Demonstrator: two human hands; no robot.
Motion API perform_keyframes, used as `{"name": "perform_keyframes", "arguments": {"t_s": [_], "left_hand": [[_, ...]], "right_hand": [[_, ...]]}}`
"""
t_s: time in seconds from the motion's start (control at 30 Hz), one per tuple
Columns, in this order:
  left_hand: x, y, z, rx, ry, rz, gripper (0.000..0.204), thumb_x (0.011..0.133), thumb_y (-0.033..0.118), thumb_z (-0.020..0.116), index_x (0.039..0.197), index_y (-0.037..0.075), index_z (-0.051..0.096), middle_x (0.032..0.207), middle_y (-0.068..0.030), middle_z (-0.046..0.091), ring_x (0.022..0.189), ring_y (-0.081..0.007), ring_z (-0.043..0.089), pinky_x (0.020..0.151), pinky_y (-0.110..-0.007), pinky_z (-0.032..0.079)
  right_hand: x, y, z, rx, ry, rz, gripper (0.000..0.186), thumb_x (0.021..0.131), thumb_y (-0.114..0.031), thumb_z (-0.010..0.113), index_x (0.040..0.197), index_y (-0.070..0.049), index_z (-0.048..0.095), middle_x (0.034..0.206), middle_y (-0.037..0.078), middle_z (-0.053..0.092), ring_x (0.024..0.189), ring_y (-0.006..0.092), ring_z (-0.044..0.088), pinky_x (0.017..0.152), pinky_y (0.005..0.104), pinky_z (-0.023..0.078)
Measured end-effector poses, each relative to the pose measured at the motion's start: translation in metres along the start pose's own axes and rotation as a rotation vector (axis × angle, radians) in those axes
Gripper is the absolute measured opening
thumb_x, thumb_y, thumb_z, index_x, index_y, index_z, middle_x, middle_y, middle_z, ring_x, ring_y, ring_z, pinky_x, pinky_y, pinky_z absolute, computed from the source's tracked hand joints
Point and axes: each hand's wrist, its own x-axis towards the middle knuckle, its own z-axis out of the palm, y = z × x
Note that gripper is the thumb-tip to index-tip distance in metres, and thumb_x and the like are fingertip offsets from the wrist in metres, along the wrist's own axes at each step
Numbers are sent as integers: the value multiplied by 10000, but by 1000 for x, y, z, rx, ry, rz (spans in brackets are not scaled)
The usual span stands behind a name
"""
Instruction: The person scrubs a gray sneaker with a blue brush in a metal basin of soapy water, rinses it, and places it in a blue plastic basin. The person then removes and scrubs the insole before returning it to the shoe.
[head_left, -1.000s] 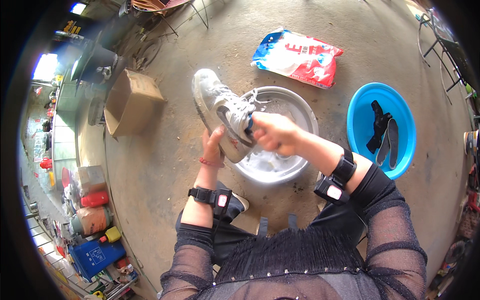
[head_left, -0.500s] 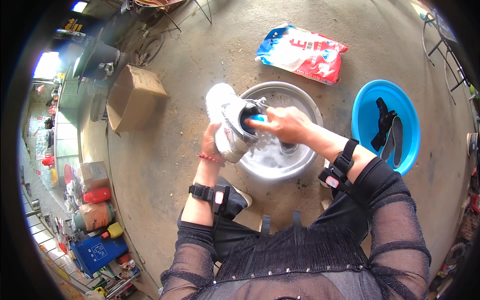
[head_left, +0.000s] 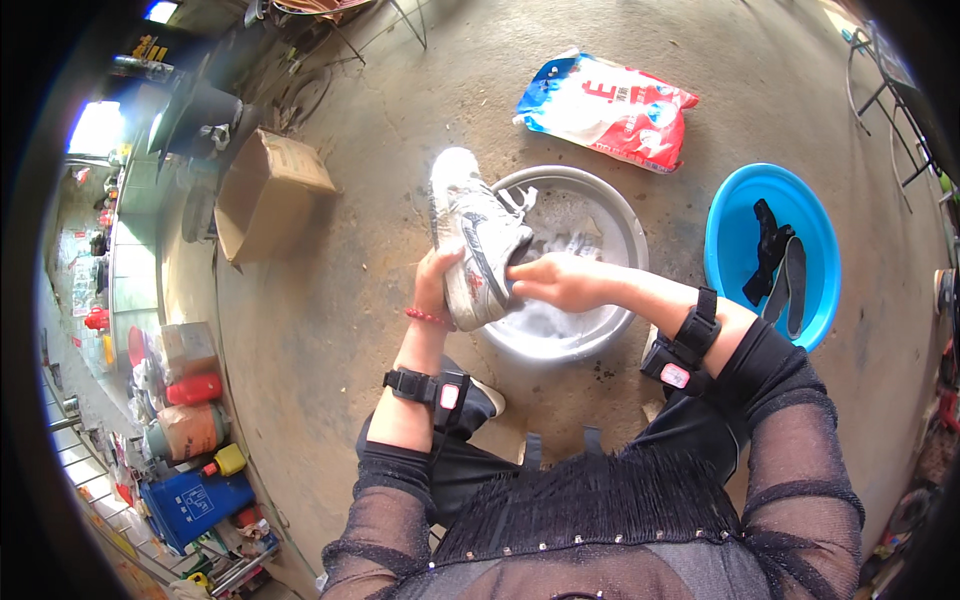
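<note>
Gripped by the heel and sole side, a white sneaker (head_left: 472,235) with dark side trim and loose white laces is in my left hand (head_left: 437,280). It is tilted toe-away over the left rim of a grey basin (head_left: 638,240) of cloudy, sudsy water. My right hand (head_left: 562,282) reaches over the basin, its fingertips inside the sneaker's opening. Those fingers are bent and close together. The blue object they held half a second ago is now hidden by the shoe. Something pale lies in the water, too blurred to name.
A blue basin (head_left: 716,235) at the right holds black cloth (head_left: 768,250) and dark insoles (head_left: 794,285). Beyond the grey basin lies a red, white and blue bag (head_left: 605,110). At the left stand an open cardboard box (head_left: 275,195) and a blue bin (head_left: 197,508).
The sneaker has rolled so its side faces up and its opening turns right. My right hand has moved slightly down, and the blue object has gone out of sight.
</note>
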Motion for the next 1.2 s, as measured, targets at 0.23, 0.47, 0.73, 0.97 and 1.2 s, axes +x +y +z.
{"name": "perform_keyframes", "arguments": {"t_s": [0.23, 0.47, 0.73, 0.97, 1.2], "left_hand": [[5, -13, 9, 187, 68, 113, 572, 888, 373, 567, 1290, -26, 481, 1208, -150, 598, 1063, -259, 605, 941, -379, 486], [8, -12, 17, 116, 85, 94, 469, 877, 294, 567, 1211, -35, 535, 1074, -127, 640, 945, -213, 639, 857, -334, 511], [4, 2, 3, 71, 84, 86, 575, 873, 316, 553, 1305, -51, 453, 1224, -193, 589, 1066, -291, 616, 937, -410, 504], [4, -4, 0, -186, 33, 19, 519, 920, 262, 499, 1336, -39, 425, 1279, -179, 558, 1138, -303, 571, 1005, -425, 448], [5, -3, -9, -64, 111, 11, 468, 886, 230, 533, 1244, -68, 487, 1124, -170, 624, 998, -276, 631, 900, -397, 509]], "right_hand": [[1, -12, -25, 1364, 3, 443, 180, 992, -335, 486, 908, -176, 486, 680, -53, 377, 488, 3, 285, 374, 147, 205], [0, -19, -16, 1231, 51, 374, 194, 1005, -319, 454, 881, -170, 451, 679, -44, 359, 491, 18, 262, 380, 183, 191], [-14, 0, -5, -352, 68, -28, 418, 947, -270, 506, 1358, -197, 486, 919, 233, 651, 805, 402, 640, 733, 489, 493], [-8, 9, -34, -928, 459, -190, 504, 855, -161, 601, 1311, -365, 527, 706, 117, 539, 539, 266, 608, 459, 382, 472], [-6, 8, -8, -523, 138, 202, 382, 941, -194, 508, 1322, -205, 526, 969, 141, 667, 785, 342, 666, 699, 430, 529]]}}
